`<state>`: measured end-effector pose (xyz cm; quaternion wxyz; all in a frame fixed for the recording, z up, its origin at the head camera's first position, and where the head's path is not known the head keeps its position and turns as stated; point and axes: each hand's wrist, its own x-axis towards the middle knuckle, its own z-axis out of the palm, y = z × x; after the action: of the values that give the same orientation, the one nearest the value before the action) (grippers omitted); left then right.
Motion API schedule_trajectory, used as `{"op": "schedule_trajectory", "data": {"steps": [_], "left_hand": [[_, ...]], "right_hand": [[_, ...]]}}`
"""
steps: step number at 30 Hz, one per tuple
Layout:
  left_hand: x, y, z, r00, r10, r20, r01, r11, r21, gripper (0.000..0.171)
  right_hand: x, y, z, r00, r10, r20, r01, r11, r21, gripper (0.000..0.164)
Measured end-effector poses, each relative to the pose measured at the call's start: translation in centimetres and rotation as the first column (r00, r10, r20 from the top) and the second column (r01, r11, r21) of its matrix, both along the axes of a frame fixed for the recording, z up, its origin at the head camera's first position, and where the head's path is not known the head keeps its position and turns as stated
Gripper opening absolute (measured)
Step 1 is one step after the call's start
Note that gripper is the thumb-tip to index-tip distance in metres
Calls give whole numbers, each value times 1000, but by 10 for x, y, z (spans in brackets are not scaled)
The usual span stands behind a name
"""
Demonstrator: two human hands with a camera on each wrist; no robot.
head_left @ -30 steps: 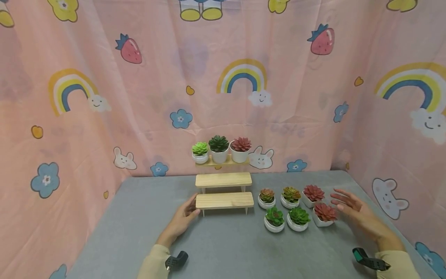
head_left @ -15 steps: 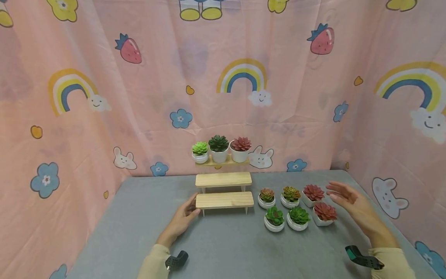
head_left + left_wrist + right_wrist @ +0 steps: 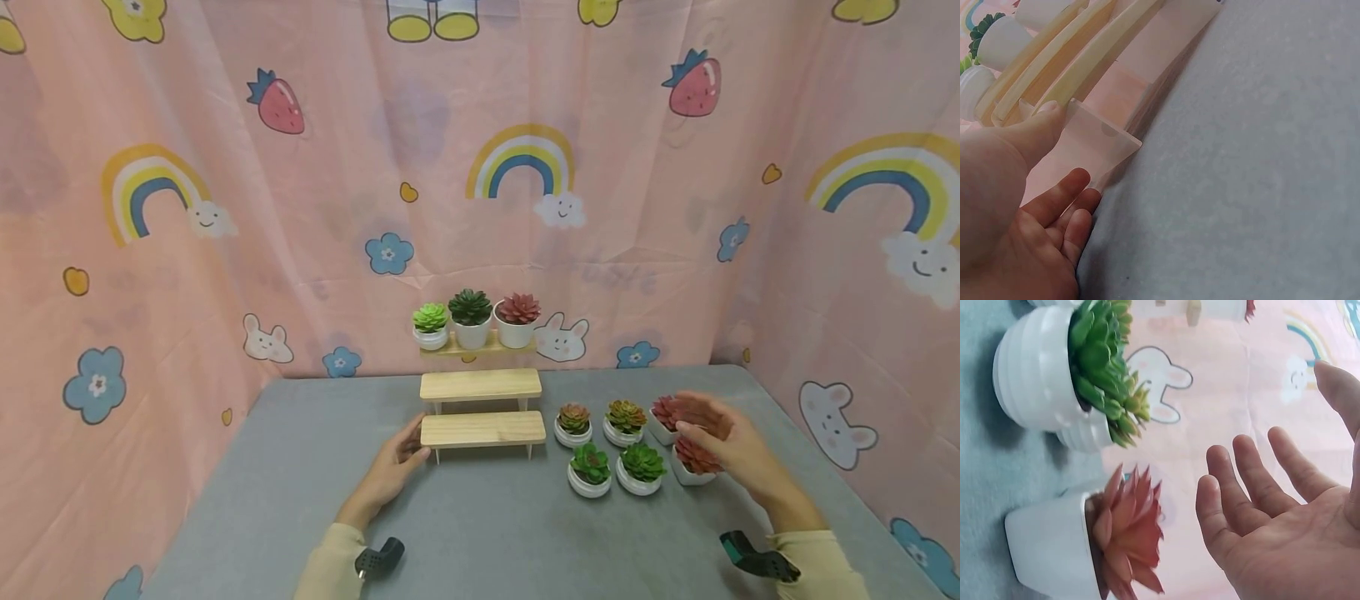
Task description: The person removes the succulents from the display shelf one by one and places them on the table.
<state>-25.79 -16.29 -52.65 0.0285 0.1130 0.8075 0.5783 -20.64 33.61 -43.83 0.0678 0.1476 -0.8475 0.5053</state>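
Observation:
A stepped display stand (image 3: 483, 428) with wooden shelves and clear side panels stands mid-table. My left hand (image 3: 393, 467) rests at the left end of its lowest shelf; in the left wrist view the thumb touches the shelf's end and the loosely bent fingers lie beside the clear panel (image 3: 1100, 134). My right hand (image 3: 723, 437), fingers spread, hovers by two red succulents in white square pots, partly covering the rear one (image 3: 663, 412) and the front one (image 3: 695, 458). In the right wrist view a gap separates the fingers from the red succulent (image 3: 1129, 537).
Two green succulents (image 3: 589, 471) (image 3: 641, 467) and two orange-tinged ones (image 3: 574, 421) (image 3: 625, 419) in round white pots stand between the stand and my right hand. Three potted succulents (image 3: 471, 321) occupy the top shelf. A pink printed curtain (image 3: 330, 208) hangs behind the grey table (image 3: 525, 542).
My right hand has moved left, from beside the red succulents to over them, partly covering them. The left hand has stayed at the stand's end.

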Motion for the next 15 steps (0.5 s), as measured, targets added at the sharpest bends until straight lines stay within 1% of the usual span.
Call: {"op": "schedule_trajectory", "data": {"steps": [3,7,9,11,15], "left_hand": [[0,0,-1,1000,3,-2,-3,1000,-12,64],[0,0,-2,1000,9,3,-9,1000,-23,65],[0,0,-3,1000,13,5,-13,1000,-21,65],[0,0,-2,1000,17,5,-16,1000,-20,65],[0,0,-1,1000,16,-1,-16,1000,-14,64]], "right_hand": [[0,-6,1,998,63,10,-63,996,-64,41],[-1,-10,0,990,140,9,-137,981,-139,39],[-1,-12,0,990,141,-1,-140,981,-133,38],[-1,-15,0,992,123,0,-122,986,-117,37],[0,-23,-2,998,66,-11,-67,998,-19,40]]}}
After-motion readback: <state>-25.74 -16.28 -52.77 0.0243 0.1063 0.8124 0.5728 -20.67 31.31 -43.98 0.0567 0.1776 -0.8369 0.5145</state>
